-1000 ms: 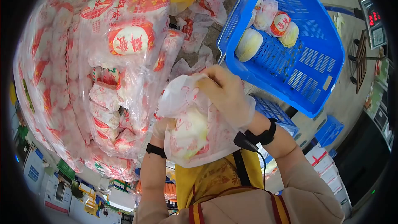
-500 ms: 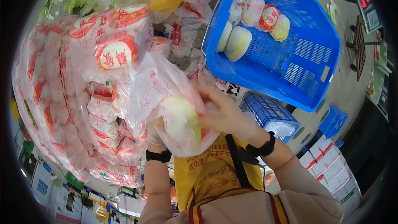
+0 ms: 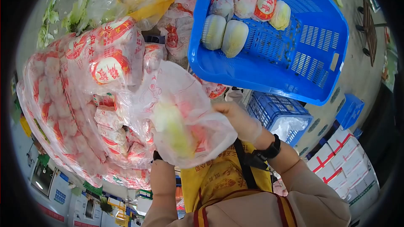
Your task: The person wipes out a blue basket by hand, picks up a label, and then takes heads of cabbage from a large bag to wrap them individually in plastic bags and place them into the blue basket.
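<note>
A translucent plastic bag (image 3: 210, 130) with red print spreads in front of my body. A pale green and white cabbage (image 3: 172, 130) shows in or behind its thin film. My right hand (image 3: 240, 122) is closed on the bag's right edge. The bag and cabbage hide my left hand; only its wrist and forearm show below. Left of the bag stand large clear sacks (image 3: 63, 101) packed with red-printed bags. At the upper right, a blue basket (image 3: 269, 82) holds several cabbages, some bare and some in printed wrapping.
Yellow and clear plastic (image 3: 153, 0) lies at the top, beside loose green leaves (image 3: 78, 12). A smaller blue crate (image 3: 273, 109) with clear plastic sits below the large basket. Stacked white boxes (image 3: 343, 155) stand at the lower right, near a blue stool (image 3: 350, 110).
The bag is spread wider towards the right. My right hand has moved off the cabbage to the bag's edge, and my left hand has become hidden. The view has shifted slightly.
</note>
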